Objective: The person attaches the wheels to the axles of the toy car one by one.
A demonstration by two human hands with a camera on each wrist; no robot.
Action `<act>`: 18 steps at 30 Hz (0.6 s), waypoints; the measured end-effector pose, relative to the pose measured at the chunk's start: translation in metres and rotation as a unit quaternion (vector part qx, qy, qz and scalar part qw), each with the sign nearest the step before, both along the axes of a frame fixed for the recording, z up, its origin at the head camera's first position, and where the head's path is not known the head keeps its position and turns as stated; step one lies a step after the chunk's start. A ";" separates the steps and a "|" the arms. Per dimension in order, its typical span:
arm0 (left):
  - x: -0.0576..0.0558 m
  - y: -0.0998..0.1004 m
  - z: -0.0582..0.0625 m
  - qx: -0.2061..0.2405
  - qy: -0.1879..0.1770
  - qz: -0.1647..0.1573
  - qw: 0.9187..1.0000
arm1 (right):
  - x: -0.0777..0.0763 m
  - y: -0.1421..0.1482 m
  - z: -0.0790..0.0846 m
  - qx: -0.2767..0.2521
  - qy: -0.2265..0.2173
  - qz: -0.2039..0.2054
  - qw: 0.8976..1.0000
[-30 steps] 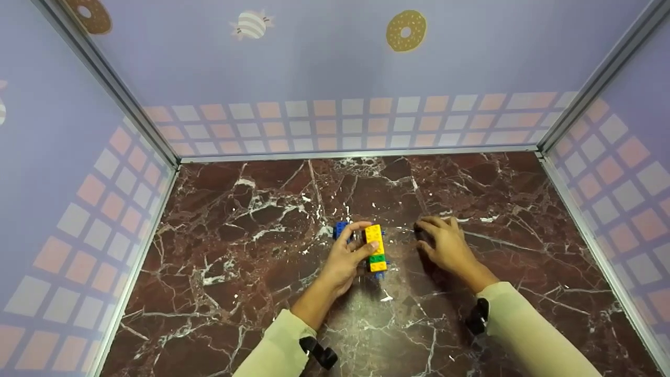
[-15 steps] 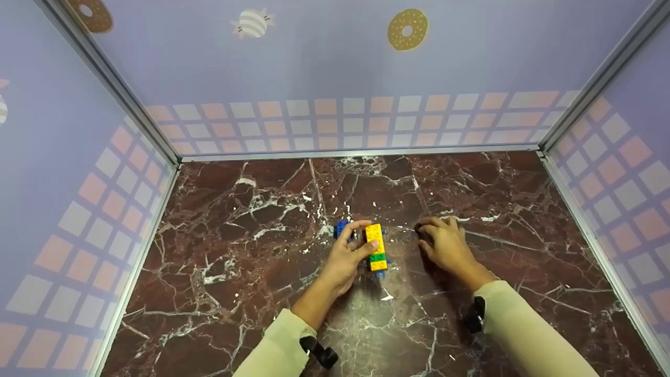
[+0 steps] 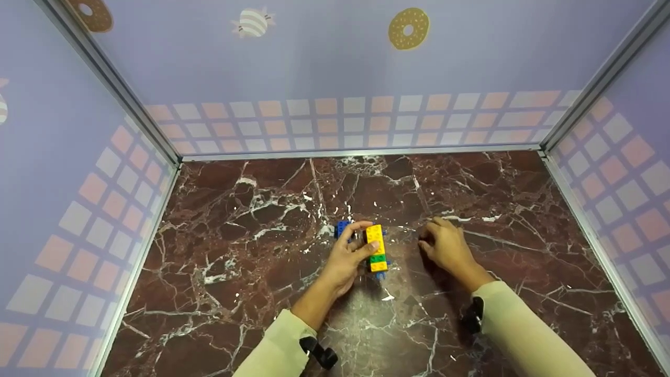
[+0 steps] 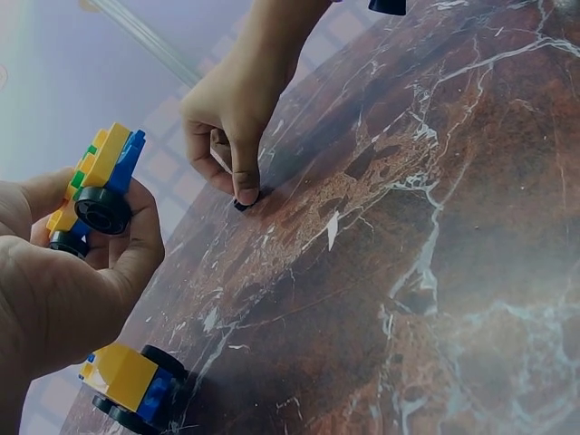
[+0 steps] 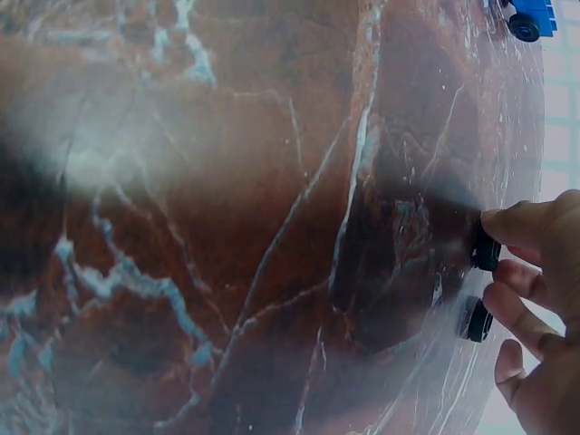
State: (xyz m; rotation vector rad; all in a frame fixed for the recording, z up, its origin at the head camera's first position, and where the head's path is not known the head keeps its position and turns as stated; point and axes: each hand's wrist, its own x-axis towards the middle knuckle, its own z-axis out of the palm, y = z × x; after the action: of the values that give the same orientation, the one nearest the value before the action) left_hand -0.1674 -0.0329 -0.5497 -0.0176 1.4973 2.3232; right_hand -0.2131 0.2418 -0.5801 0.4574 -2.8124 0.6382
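My left hand (image 3: pixel 340 264) grips a toy car (image 3: pixel 376 250) built of yellow, green and blue bricks, thumb on its top. Black wheels (image 4: pixel 101 210) sit on one side of the car in the left wrist view; small blue axle ends stick out on the other side in the head view. Low over the tabletop, my right hand (image 3: pixel 446 247) pinches a small black wheel (image 5: pixel 487 248) between thumb and finger. A second black wheel (image 5: pixel 478 321) stands right beside it, with another fingertip at its edge. Both wheels are mostly hidden by the hand in the head view.
A second toy vehicle (image 4: pixel 130 379) of yellow and blue bricks with black wheels stands behind the left hand. The tabletop (image 3: pixel 251 303) is dark red marble with white veins, and patterned lilac panels (image 3: pixel 335 68) wall it at the back and sides.
The right hand has shifted slightly to the right and its fingers have drawn in closer together. The left hand and the toy car have stayed nearly still.
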 end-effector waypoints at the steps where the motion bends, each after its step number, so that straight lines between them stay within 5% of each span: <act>1: 0.000 0.000 0.000 0.001 0.000 0.001 1.000 | -0.001 0.002 -0.004 -0.014 0.007 0.008 1.000; 9: 0.000 0.000 0.002 0.002 -0.003 0.000 1.000 | -0.040 0.033 -0.086 -0.048 0.054 0.053 0.996; 12: 0.000 0.000 0.001 -0.001 -0.002 0.002 1.000 | -0.036 0.030 -0.077 -0.053 0.047 0.062 0.996; 18: 0.001 -0.001 0.001 -0.003 -0.001 0.003 1.000 | -0.001 0.001 -0.003 -0.064 -0.001 0.058 0.996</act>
State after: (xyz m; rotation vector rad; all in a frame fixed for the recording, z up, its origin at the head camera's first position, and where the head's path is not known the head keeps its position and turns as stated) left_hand -0.1667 -0.0336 -0.5491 -0.0273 1.5059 2.3216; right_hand -0.2142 0.2430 -0.5836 0.5983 -2.7410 0.8385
